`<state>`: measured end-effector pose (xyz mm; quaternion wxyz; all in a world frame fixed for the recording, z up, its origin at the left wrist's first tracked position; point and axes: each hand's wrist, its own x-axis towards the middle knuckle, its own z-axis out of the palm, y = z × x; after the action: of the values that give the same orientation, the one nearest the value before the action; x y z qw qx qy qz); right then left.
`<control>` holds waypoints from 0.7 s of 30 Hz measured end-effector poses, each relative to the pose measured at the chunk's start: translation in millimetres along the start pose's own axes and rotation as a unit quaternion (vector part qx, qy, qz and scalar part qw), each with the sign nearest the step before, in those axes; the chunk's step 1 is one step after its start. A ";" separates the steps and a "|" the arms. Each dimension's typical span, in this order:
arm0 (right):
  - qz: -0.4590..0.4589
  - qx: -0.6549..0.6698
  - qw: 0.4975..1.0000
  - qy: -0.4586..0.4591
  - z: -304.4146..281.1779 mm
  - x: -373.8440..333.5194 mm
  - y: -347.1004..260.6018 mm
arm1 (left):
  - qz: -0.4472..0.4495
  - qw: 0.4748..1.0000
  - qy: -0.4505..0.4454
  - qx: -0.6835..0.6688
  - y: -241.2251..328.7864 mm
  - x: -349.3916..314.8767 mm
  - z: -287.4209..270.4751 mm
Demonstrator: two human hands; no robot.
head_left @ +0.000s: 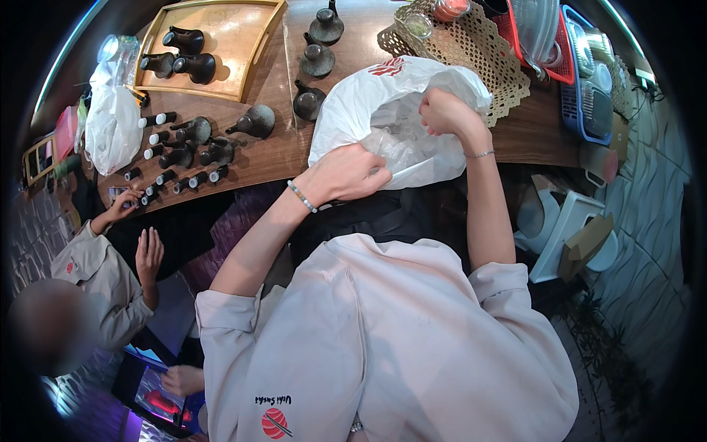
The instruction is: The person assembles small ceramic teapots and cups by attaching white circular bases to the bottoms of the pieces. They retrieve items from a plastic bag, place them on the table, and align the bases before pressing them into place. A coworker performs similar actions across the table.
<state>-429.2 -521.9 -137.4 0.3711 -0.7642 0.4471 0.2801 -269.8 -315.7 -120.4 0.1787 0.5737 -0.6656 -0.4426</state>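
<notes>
A white plastic bag (353, 92) with a red print lies on the wooden table in front of me, its mouth spread toward me. Clear, crinkled plastic pieces (401, 151) fill the inside; their exact kind is hard to make out. My left hand (347, 174) is closed on the bag's near rim at the left. Above the opening, toward its right side, my right hand (448, 116) is curled into a fist. Its fingertips face into the bag, and what they hold, if anything, is hidden.
Dark, spouted small jugs (256, 121) and several small black bottles with white ends (166, 177) stand to the left. Beyond them is a wooden tray (228, 81) with more jugs. Red and blue baskets (571, 44) sit far right. A co-worker's hand (124, 205) reaches the table's left edge.
</notes>
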 end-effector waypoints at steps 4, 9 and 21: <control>-0.020 -0.049 0.996 0.067 13.6 -12.0 18.0 | -0.036 0.999 0.016 -0.004 16.2 0.3 -11.3; -0.073 0.073 0.969 0.226 15.6 -24.6 11.5 | 0.006 0.999 -0.045 -0.026 11.5 2.7 -13.7; -0.034 -0.061 0.970 0.234 -13.0 -53.8 17.6 | -0.014 0.987 -0.154 -0.034 15.7 1.7 -23.8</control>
<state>-467.5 -512.6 -94.7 0.2177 -0.8443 0.4776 0.1077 -262.0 -327.2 -95.4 0.0872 0.5018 -0.6616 -0.5504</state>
